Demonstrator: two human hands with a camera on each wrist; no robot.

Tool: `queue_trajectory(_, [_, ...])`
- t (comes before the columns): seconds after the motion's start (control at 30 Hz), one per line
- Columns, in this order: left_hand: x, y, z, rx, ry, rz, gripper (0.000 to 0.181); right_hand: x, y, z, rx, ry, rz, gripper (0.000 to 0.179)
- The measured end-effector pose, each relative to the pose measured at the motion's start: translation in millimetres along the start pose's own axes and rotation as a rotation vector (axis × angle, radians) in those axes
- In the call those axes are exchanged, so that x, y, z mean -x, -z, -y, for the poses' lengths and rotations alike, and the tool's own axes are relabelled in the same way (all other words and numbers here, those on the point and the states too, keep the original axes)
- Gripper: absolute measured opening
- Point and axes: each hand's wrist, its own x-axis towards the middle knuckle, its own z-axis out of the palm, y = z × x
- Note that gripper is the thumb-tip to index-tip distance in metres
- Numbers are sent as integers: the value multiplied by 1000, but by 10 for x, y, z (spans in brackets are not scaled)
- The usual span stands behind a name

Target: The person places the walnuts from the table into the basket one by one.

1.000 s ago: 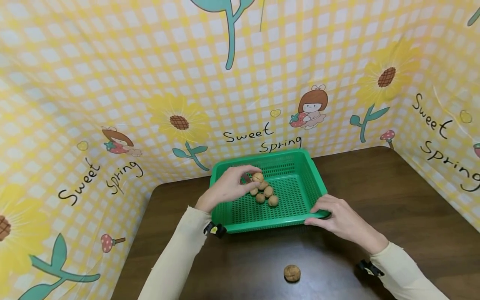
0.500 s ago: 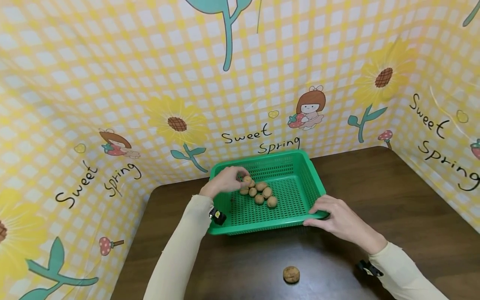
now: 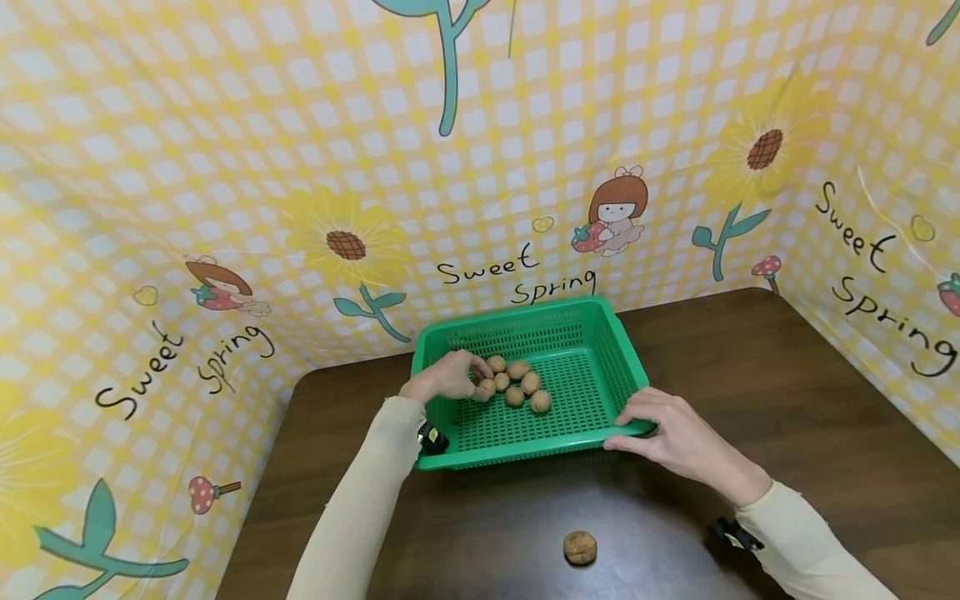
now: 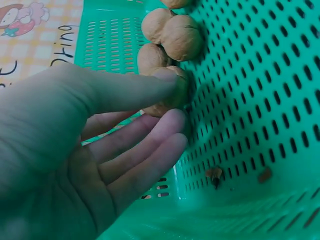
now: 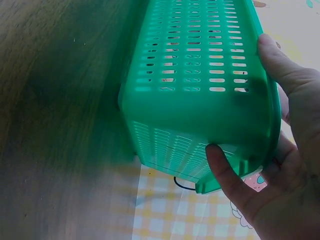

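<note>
Inside the green plastic basket [image 3: 517, 454], my left hand [image 3: 453, 377] has its thumb and fingers around a walnut [image 3: 487, 388] at the left end of a small cluster. The left wrist view shows the thumb [image 4: 135, 91] lying over that walnut [image 4: 172, 97], the other fingers reaching along its near side. Several more walnuts [image 3: 530, 383] lie on the basket floor to the right. My right hand [image 3: 678, 433] grips the basket's near right corner. In the right wrist view the fingers of this hand [image 5: 285, 165] bend around the rim onto the outer wall [image 5: 195, 107].
One walnut [image 3: 580, 547] lies alone on the dark wooden table [image 3: 480, 533], in front of the basket. Small brown shell bits [image 4: 214, 173] rest on the basket floor. A yellow checked cloth [image 3: 300, 150] stands behind the table and along its sides.
My left hand has carried a walnut leftward in the basket, let it go, and moved slightly nearer onto the walnut beside it. The right hand keeps its grip on the basket.
</note>
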Motion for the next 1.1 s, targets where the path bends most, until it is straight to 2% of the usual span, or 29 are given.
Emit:
queue_trajectory(0.13, [-4,16,-1,19,11,-19,29,-15,17,7,2,2,-9,20])
queue_trajectory(0.5, [-44,-45,-80,-88,9,-17,24,-26,46,24,6,2,0,19])
queue_trajectory(0.67, [-29,-58,-95,-112,22,-22,31,-23,21,28,-2,-17,11,17])
queue_trajectory(0.77, [29,-29,-84,-90,4,-31,35,-12,-7,26,-8,-23,19,16])
queue_trajectory(0.87, [117,66,-80,-60,-34,-63,38,-4,-21,24,-12,-20,18,16])
queue_trajectory(0.97, [237,220,-129,-45,-69,-126,40,-2,-13,20,-10,-15,11,17])
queue_trajectory(1.1, [468,407,-277,-39,-86,-227,40,-3,7,17,-10,-18,14,18])
